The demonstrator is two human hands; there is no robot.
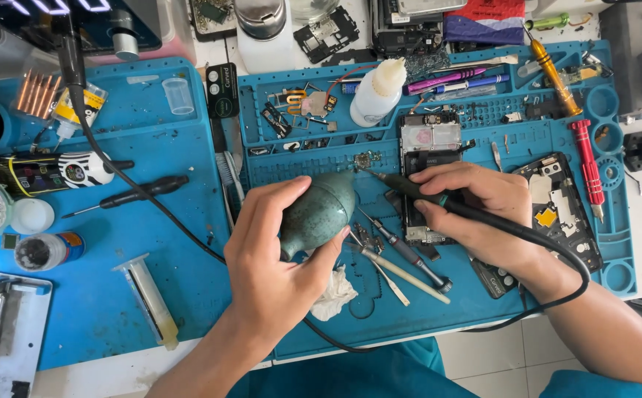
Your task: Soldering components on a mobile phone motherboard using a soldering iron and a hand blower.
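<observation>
My left hand (280,254) grips a green rubber air blower bulb (319,214), its nozzle pointing up toward a small circuit part (367,159) on the blue work mat (321,309). My right hand (483,210) holds a black soldering iron (409,186) like a pen, its tip touching that same small part. The iron's black cable (556,254) loops around my right wrist. An opened phone (430,144) lies partly under my right hand.
A white squeeze bottle (376,92) stands behind the work spot. Screwdrivers (590,166), tweezers (402,254), a second phone frame (556,206) and a crumpled tissue (333,293) lie around. On the left mat lie a syringe (149,298), small jars (44,249) and a black screwdriver (140,191).
</observation>
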